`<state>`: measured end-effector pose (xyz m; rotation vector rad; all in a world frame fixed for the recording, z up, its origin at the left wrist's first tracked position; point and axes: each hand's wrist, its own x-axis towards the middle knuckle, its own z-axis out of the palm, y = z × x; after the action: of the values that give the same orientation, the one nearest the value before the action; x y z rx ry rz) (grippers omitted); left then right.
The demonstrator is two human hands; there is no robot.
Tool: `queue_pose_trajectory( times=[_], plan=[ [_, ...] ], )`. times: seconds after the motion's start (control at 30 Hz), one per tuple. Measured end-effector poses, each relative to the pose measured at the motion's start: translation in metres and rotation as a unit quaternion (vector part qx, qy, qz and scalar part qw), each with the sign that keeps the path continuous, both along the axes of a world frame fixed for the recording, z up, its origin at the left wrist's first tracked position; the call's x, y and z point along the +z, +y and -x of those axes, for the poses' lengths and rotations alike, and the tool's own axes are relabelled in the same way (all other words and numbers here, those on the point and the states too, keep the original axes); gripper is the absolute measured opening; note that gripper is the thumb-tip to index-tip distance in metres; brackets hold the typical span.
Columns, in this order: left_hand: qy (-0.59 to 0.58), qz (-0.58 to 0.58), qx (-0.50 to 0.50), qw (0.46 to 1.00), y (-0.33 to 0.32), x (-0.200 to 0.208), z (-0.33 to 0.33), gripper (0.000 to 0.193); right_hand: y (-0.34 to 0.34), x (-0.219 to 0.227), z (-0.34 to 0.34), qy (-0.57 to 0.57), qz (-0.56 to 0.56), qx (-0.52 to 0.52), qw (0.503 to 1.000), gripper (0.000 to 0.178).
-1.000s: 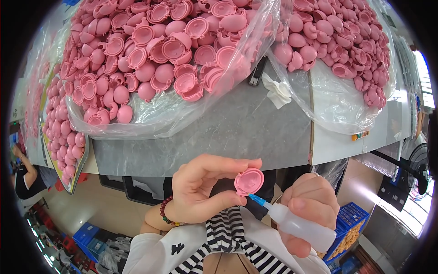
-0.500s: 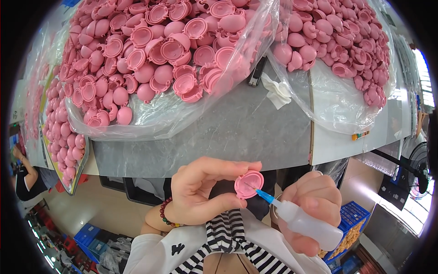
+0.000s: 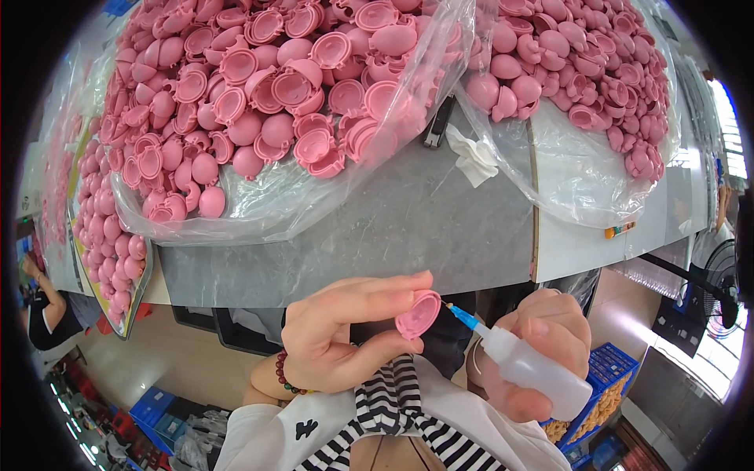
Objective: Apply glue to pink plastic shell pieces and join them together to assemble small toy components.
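Between the thumb and fingers of my left hand [image 3: 349, 334] is a small round pink plastic shell half [image 3: 419, 315], turned partly edge-on with its hollow side toward the right. My right hand [image 3: 546, 345] is wrapped round a translucent white squeeze bottle [image 3: 534, 370] with a blue needle tip [image 3: 465, 318]. The needle's thin end points up and left, just off the shell's right rim. Both hands are in front of the grey table's near edge.
Heaps of pink shell pieces [image 3: 275, 86] lie on clear plastic sheeting across the grey table [image 3: 377, 228], with another pile [image 3: 565, 63] at right. A black tool [image 3: 440, 122], a crumpled tissue [image 3: 473, 157] and a small orange-and-green item [image 3: 620, 230] lie there. A blue crate [image 3: 609, 385] stands lower right.
The needle tip has come out of the shell's hollow and now sits beside its rim. My left hand has shifted slightly left and tilted the shell.
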<state>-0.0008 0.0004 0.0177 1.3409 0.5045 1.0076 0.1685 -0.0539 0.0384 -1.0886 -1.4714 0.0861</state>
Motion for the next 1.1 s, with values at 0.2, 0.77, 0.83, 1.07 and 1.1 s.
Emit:
queue_pose_trajectory(
  times=[0.2, 0.77, 0.83, 1.07, 1.1],
  plan=[
    [-0.036, 0.012, 0.030, 0.999, 0.001, -0.008, -0.002, 0.041, 0.001, 0.001, 0.006, 0.008, 0.024, 0.041, 0.999, 0.055],
    [-0.183, 0.222, -0.110, 0.951, 0.009, -0.008, 0.000, 0.044, -0.053, -0.032, -0.257, 0.099, 0.129, -0.469, 0.868, 0.044],
    [-0.168, 0.181, -0.089, 0.965, 0.009, -0.010, -0.001, 0.043, -0.051, -0.038, -0.267, 0.145, 0.164, -0.436, 0.873, 0.044],
    [-0.190, 0.264, -0.133, 0.936, 0.007, -0.007, -0.005, 0.046, -0.020, -0.008, -0.213, -0.120, 0.001, -0.521, 0.845, 0.037],
    [-0.199, 0.287, -0.152, 0.925, 0.007, -0.006, -0.005, 0.046, -0.011, -0.001, -0.205, -0.181, 0.051, -0.453, 0.872, 0.032]
  ],
)
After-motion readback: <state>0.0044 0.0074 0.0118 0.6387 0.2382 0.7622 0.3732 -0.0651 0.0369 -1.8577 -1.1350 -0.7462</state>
